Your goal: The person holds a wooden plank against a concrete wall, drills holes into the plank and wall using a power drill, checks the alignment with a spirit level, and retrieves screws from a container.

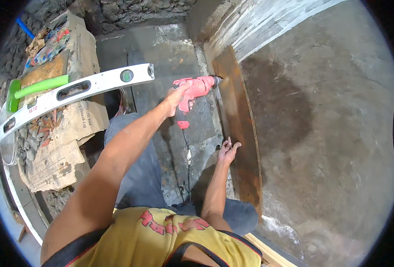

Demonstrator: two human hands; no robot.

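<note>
My left hand (174, 99) is wrapped around the grip of a pink corded power drill (199, 87). The drill points right, its black chuck up against the face of a long brown board (239, 120) near the far end. That board stands on edge along the gray wall. Lower down, my right hand (228, 151) is beside the same board, its fingers apart and nothing held. Whether its fingers touch the board, I cannot tell. From the drill's handle a dark cord (187, 142) runs down across the floor toward me.
On the left, a white spirit level (103, 82) lies across a cardboard sheet (88, 118), beside a green hammer (41, 86). Stone rubble (30, 142) sits near it. A rough wall (143, 11) closes off the far side. A concrete surface (330, 133) spreads right of the board.
</note>
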